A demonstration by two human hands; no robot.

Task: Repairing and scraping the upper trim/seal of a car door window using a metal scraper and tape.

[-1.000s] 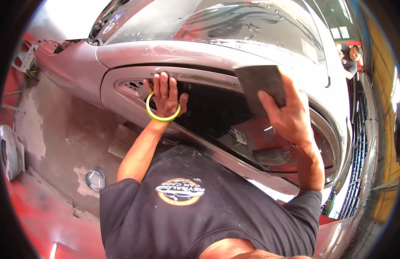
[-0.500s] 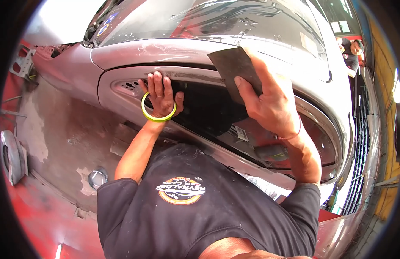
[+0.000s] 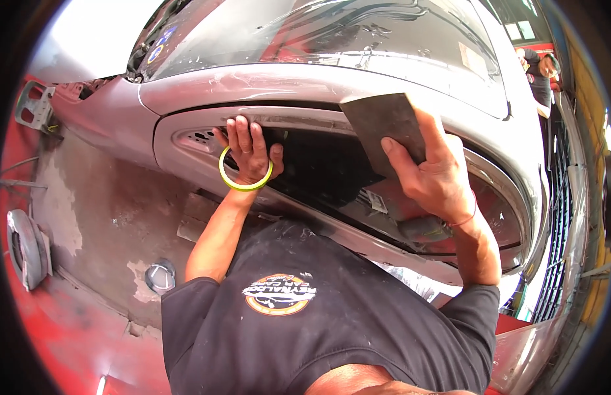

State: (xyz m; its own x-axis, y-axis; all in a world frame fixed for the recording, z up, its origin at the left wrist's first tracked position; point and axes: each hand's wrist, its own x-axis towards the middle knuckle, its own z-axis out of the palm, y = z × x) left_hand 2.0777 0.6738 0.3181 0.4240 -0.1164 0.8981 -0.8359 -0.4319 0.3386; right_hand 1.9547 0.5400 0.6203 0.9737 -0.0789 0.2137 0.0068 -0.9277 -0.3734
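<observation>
Your right hand [image 3: 437, 174] slides the pinched grey sheet [image 3: 384, 128] leftward along the door frame [image 3: 305, 118] (sanding advances); left hand [image 3: 249, 155] stays spread, braced.

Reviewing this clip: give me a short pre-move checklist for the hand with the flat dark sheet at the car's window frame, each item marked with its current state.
1. Right hand grips the dark sheet: ok, fingers wrap its lower edge.
2. Sheet lies against the silver car body above the window opening: ok, its top edge overlaps the frame.
3. Left hand braced on the window frame: ok, fingers curl over the edge.
4. Yellow ring at the left wrist stays off the sheet: ok, well apart.
5. Sheet surface condition: cannot tell.
6. Bystander away from both hands: ok, far at the upper right.
</observation>
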